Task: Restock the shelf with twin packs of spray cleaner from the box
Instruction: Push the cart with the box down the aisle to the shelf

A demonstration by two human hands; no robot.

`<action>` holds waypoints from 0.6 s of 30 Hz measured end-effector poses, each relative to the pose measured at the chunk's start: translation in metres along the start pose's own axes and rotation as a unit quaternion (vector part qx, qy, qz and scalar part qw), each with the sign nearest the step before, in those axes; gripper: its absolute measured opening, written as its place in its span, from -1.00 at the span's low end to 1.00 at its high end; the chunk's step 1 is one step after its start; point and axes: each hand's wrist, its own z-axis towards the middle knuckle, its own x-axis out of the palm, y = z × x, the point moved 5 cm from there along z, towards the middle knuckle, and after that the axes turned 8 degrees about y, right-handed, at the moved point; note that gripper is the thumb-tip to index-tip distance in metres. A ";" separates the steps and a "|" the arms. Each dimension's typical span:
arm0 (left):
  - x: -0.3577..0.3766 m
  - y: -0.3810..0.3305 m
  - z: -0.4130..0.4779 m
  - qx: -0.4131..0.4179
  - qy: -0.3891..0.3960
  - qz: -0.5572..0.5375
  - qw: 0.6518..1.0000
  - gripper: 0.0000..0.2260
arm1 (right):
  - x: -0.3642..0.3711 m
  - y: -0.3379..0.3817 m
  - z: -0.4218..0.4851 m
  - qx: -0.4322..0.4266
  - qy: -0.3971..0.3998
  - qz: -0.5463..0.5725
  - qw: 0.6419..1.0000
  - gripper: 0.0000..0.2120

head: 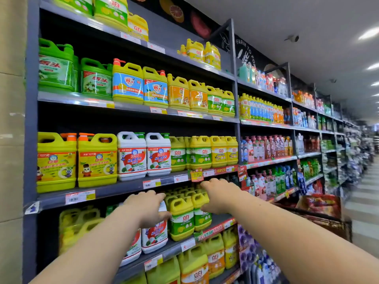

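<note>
A: Reaching among jugs: left hand [146,208] draped over white jug [154,236], grip unclear; right hand [220,196] spread against yellow jugs [181,219].
B: Twin packs? Box?
A: Neither visible. Shelf [217,219] restock probably not begun.

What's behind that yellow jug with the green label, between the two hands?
Behind the front jug, more yellow jugs stand in rows, only tops showing; the back of the shelf is hidden.
</note>
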 end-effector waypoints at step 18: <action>0.041 -0.223 0.100 0.184 0.031 0.018 0.982 -0.37 | 0.073 -0.213 -0.068 0.183 0.083 -0.012 0.979 -0.34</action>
